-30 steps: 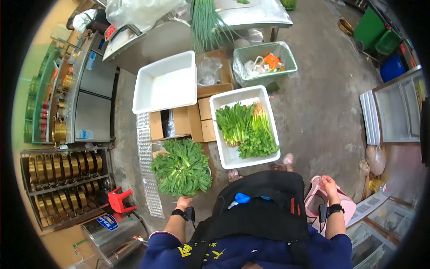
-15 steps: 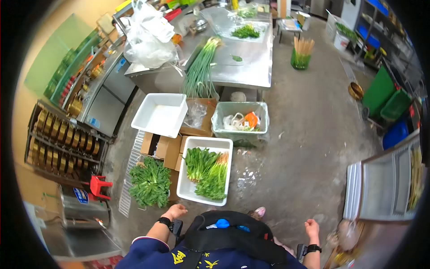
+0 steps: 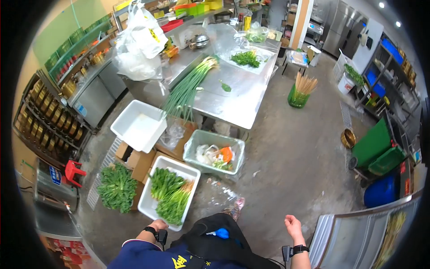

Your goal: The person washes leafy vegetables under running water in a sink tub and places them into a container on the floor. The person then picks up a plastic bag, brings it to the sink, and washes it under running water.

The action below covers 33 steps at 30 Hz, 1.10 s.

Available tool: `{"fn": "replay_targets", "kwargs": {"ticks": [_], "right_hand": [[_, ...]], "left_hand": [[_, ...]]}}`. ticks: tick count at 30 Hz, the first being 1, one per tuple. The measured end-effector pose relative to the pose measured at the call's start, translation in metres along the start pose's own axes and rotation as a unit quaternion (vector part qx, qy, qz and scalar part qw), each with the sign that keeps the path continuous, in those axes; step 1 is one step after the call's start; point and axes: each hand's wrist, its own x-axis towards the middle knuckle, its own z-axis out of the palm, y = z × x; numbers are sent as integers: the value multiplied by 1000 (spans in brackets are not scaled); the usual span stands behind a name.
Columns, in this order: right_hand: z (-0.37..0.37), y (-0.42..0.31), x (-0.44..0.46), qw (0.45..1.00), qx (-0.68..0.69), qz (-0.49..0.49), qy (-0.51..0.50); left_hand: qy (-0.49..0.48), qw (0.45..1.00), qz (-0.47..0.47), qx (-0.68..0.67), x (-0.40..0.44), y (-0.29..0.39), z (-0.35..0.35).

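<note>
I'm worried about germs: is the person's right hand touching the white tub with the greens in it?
Apart. The head view shows floor and a shoe between the right hand and the white tub.

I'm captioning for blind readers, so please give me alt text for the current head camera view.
A person's left hand is nearest a white tub of leafy greens, and the right hand is held out above a grey kitchen floor. Ahead, long green onions hang over the edge of a metal table.
</note>
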Motion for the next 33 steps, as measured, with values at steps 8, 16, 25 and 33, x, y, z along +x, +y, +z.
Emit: {"fn": "replay_targets", "kwargs": {"ticks": [8,16,25,33], "right_hand": [[-106,85,116,987,-91,119,-57],[-202,146,237,932,27,353,-80],[-315,71,598,910,-384,33,-154],[-289,-209,846,926,-259,-182,-204]], "left_hand": [[20,993,116,15,78,260,-27],[94,952,291,16,86,582,-94],[208,971,104,53,81,729,-129],[289,946,124,-74,103,811,-145]]}}
